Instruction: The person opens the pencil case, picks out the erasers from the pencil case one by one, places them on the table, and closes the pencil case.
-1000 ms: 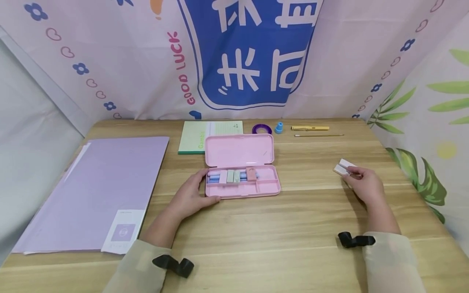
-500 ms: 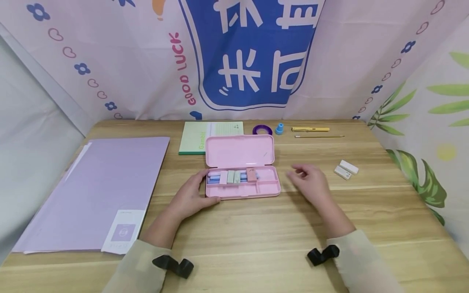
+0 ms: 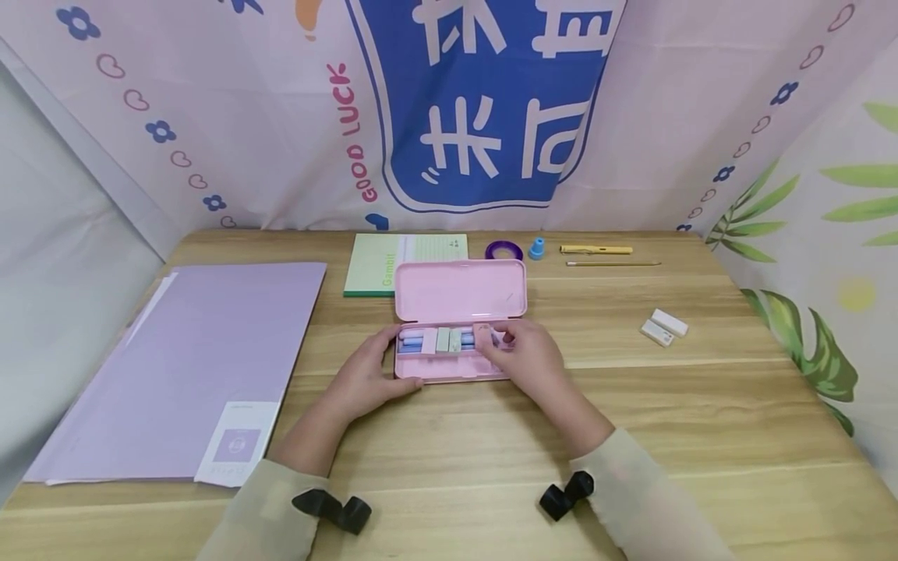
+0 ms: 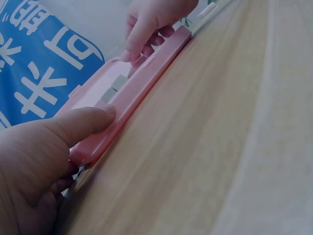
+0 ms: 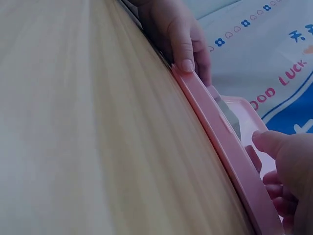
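A pink pencil case lies on the table with its lid raised. My left hand grips its left end, the thumb on the front edge, also seen in the left wrist view. Blue and lilac pens lie in the long compartment, with pale green blocks and a salmon-pink eraser-like block across them. My right hand reaches into the case's right side, thumb and fingers bent beside the salmon-pink block. Whether they pinch it cannot be told. Its fingers partly hide the right compartments.
Two white erasers lie at the right. Behind the case are a green notebook, purple tape roll, blue cone-shaped piece, yellow pen and pencil. A large lilac folder covers the table's left.
My right hand has let go of a white eraser at the right and moved left to the pencil case. My left hand has stayed on the case's left end.
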`<state>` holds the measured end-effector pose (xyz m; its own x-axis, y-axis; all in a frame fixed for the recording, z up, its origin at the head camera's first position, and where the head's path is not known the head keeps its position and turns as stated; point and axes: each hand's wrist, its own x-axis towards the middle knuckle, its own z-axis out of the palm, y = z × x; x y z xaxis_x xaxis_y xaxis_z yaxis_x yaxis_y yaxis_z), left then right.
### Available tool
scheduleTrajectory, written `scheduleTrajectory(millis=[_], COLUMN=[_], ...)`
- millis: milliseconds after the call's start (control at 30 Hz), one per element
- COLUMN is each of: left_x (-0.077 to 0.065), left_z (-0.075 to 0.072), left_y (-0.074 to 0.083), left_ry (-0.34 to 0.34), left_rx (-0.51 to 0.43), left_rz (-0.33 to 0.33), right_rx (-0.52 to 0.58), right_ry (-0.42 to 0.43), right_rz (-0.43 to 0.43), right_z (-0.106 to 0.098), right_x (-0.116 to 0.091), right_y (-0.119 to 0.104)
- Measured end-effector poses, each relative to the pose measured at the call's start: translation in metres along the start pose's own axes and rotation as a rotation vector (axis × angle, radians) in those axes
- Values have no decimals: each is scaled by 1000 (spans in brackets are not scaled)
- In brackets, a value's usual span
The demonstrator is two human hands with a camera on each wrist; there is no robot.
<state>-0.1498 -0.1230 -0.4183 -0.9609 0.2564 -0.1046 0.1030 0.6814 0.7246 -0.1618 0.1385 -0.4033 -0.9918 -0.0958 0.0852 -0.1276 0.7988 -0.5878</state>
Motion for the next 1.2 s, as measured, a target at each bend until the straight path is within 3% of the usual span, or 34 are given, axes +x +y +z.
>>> scheduleTrajectory(millis=[233,500,667,833,1200], left_x=[0,0,0,0,0], left_z=[0,0,1,1,1], left_y=[0,-1,-1,0,1], left_ry=[-1,-1,-2,-3,6], left_rx=[2,4,7,10,5], left_rz=[0,-2,-2,-2,8], right_rx=[-89,39,85,102,66], right_ry=[-11,-5,5,44,159], right_rz=[50,134,122,95,133], right_z=[8,6,-5,-25,-70], right_x=[2,3,3,-1,-19], right_y=[-9,-12,-5,17,93])
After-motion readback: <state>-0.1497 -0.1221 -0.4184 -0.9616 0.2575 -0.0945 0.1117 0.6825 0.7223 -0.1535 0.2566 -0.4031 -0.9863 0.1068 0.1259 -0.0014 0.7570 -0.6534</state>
